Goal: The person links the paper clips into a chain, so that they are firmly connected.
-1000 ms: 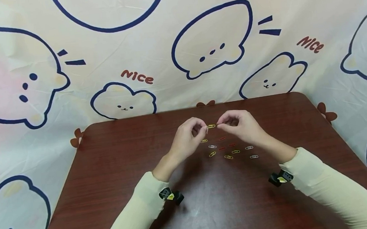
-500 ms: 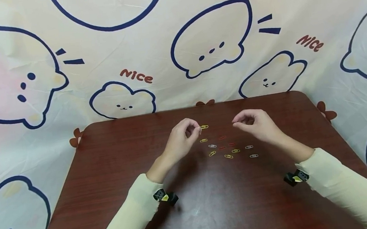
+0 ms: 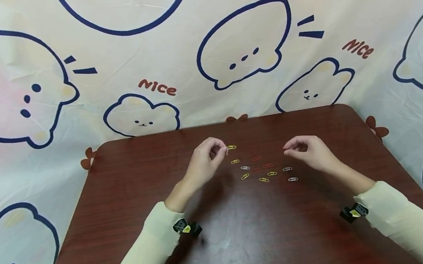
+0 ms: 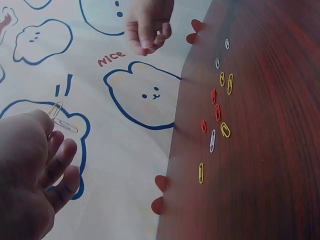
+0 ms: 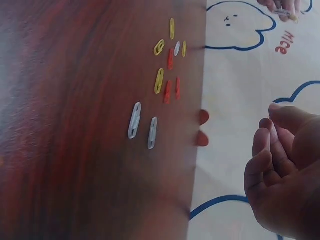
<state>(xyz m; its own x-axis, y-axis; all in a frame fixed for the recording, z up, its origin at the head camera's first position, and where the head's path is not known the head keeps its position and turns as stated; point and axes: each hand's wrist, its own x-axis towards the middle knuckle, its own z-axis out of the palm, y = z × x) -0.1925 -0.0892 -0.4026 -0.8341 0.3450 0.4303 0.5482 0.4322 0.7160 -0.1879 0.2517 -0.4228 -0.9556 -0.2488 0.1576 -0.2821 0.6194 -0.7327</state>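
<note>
My left hand [image 3: 207, 158] pinches paper clips above the far part of the table. In the left wrist view a yellow paper clip [image 4: 58, 106] and a white paper clip [image 4: 69, 126] stick out from its fingertips, crossing close to the thumb. My right hand [image 3: 310, 152] hovers off to the right, fingers loosely curled, the thumb near the index finger. Nothing shows between them in the right wrist view. Below, loose clips lie scattered on the table: yellow clips [image 3: 263, 180], red clips [image 3: 267, 166] and white clips [image 3: 293, 179]. The white ones at the right lie nearest my right hand.
The dark brown wooden table [image 3: 226, 241] runs up to a pale cloth backdrop [image 3: 189, 57] printed with cartoon animals. A camera [image 3: 187, 228] sits on the left wrist and another camera [image 3: 354, 212] on the right.
My right hand has moved away from the left hand to the right, and a little nearer. The left hand has shifted slightly left, still holding the clips. The clips on the table stay put.
</note>
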